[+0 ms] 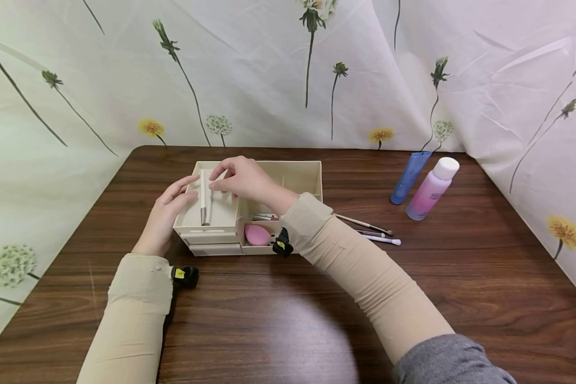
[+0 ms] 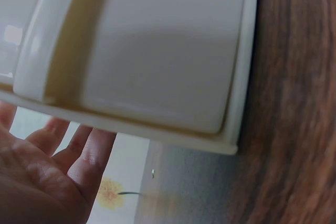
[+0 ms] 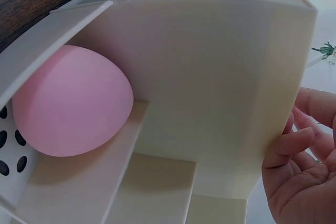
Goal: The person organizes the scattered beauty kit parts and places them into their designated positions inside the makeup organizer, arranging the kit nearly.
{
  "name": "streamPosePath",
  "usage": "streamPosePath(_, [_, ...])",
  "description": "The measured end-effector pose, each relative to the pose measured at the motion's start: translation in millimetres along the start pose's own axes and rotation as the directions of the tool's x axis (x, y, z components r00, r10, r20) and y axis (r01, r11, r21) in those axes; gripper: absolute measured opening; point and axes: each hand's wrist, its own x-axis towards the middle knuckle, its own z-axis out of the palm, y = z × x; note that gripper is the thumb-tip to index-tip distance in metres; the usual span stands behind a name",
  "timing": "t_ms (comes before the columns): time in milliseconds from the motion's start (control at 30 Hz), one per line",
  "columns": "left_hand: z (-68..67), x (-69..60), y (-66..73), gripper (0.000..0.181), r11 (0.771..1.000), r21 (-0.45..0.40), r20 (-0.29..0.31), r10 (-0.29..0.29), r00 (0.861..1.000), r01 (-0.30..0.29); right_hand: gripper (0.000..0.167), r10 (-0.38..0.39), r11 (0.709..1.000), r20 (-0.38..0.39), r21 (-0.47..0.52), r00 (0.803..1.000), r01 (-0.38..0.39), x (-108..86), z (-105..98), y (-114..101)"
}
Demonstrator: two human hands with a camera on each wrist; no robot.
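Observation:
A cream desktop organizer [image 1: 216, 249] stands on the table, with drawers under its raised left tray [image 1: 187, 220]. Two slim white sticks [image 1: 203, 194] with silvery ends lie side by side in that tray. My right hand [image 1: 247, 178] reaches across the organizer, its thumb and forefinger tips beside the sticks' upper part; its fingertips are hidden in the right wrist view. Along the tray's left rim rests my left hand [image 1: 165, 213], its fingers spread and fairly straight. A pink makeup sponge [image 1: 257, 235] sits in the front compartment, close to the right wrist.
Several makeup brushes [image 1: 365, 223] lie right of the organizer. Farther right stand a blue tube [image 1: 410, 177] and a pink-purple bottle [image 1: 432, 192] with a white cap. Silvery items [image 1: 265, 217] lie in a middle compartment. A floral curtain [image 1: 269, 69] hangs behind the table.

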Motion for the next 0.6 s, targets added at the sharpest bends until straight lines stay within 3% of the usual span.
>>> streamPosePath(600, [-0.1,1.0,-0.8,0.048,1.000,0.028,-0.006,-0.002,1.000,0.002,0.019,-0.048,0.987,-0.033,0.150,0.998,0.052,-16.7,-5,5])
